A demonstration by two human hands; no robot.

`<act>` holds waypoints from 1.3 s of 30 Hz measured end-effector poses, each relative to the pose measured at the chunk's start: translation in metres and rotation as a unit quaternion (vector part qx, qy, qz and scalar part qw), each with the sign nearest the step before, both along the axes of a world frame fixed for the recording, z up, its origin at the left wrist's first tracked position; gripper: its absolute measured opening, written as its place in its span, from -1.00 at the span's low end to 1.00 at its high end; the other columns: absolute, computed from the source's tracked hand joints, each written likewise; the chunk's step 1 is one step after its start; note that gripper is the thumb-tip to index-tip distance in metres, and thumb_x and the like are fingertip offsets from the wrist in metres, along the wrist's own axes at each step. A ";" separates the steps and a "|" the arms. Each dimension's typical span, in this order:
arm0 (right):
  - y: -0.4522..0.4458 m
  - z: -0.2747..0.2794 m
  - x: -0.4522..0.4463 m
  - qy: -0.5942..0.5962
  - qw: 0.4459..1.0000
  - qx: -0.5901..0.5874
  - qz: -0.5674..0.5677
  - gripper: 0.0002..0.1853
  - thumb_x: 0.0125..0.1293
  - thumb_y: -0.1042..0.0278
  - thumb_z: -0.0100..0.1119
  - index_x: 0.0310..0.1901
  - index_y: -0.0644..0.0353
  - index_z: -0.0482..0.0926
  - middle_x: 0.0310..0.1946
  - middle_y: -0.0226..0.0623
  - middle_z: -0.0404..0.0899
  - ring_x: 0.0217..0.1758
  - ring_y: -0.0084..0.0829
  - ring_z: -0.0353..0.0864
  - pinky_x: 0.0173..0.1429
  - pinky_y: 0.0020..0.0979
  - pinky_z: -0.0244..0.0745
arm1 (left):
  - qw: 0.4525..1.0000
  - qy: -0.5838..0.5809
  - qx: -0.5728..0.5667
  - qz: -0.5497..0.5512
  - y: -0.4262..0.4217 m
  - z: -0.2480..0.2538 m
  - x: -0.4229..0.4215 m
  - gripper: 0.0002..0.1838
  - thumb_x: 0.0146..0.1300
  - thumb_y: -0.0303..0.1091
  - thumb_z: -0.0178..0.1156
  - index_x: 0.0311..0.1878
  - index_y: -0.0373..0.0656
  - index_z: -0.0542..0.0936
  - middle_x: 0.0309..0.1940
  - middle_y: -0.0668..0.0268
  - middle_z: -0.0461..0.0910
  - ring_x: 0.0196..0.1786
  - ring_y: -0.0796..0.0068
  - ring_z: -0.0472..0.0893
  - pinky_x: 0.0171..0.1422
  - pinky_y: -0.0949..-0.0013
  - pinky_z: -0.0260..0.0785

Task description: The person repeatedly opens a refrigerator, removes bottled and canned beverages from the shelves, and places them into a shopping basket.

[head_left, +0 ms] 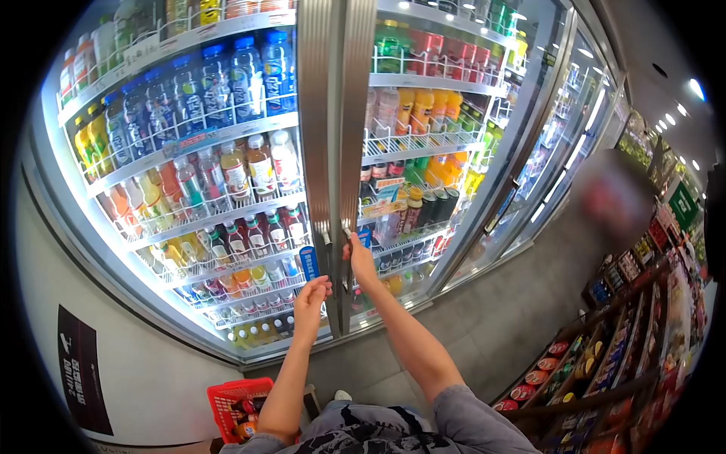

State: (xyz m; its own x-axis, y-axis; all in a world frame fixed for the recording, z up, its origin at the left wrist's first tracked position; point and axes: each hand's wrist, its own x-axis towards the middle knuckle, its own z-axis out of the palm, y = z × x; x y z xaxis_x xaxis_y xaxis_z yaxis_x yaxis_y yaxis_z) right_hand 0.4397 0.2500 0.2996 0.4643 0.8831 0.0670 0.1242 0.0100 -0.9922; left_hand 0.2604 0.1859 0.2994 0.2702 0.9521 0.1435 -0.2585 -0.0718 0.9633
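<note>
My right hand is wrapped round the metal handle of the right glass cooler door. Lower and to the left, my left hand has its fingers curled at the left door's handle, near a blue label on the glass. Both doors look closed, their metal frames side by side. Behind the left pane stand rows of blue-capped bottles and other drinks. Orange drink bottles and red cans show behind the right pane.
A red shopping basket with bottles in it sits on the floor at my lower left. More cooler doors run off to the right. Shelves of packaged goods line the right side. A blurred shape is farther down the aisle.
</note>
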 end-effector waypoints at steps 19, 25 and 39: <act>-0.082 0.001 0.018 -0.006 0.999 0.009 0.035 -0.27 0.50 -0.23 -0.24 -0.66 0.24 0.43 -0.69 -0.35 0.41 -0.52 -0.44 0.40 -0.33 -0.37 0.27 | 0.997 -0.015 0.022 0.071 0.008 0.021 0.037 -0.67 0.48 -0.31 0.04 0.22 -0.19 0.53 0.07 0.34 0.59 0.05 0.55 0.54 0.11 0.45 0.35; -0.179 0.008 0.036 -0.032 0.999 -0.019 0.020 -0.29 0.52 -0.15 -0.33 -0.62 0.26 0.48 -0.64 -0.32 0.47 -0.46 -0.43 0.44 -0.25 -0.38 0.28 | 0.998 -0.040 0.035 0.020 -0.014 0.035 0.086 -0.65 0.48 -0.20 -0.01 -0.06 -0.28 0.65 -0.22 0.31 0.65 -0.12 0.55 0.56 0.05 0.42 0.34; -0.374 0.027 0.054 -0.129 0.906 0.356 -0.189 -0.74 0.28 0.62 0.12 0.00 0.32 0.42 -0.08 -0.20 0.44 -0.06 -0.42 0.47 0.01 -0.41 0.41 | 0.984 -0.073 0.013 -0.161 -0.191 0.034 0.164 -0.56 0.47 -0.21 -0.11 -0.22 -0.37 0.67 -0.25 0.21 0.69 -0.11 0.41 0.64 0.11 0.37 0.39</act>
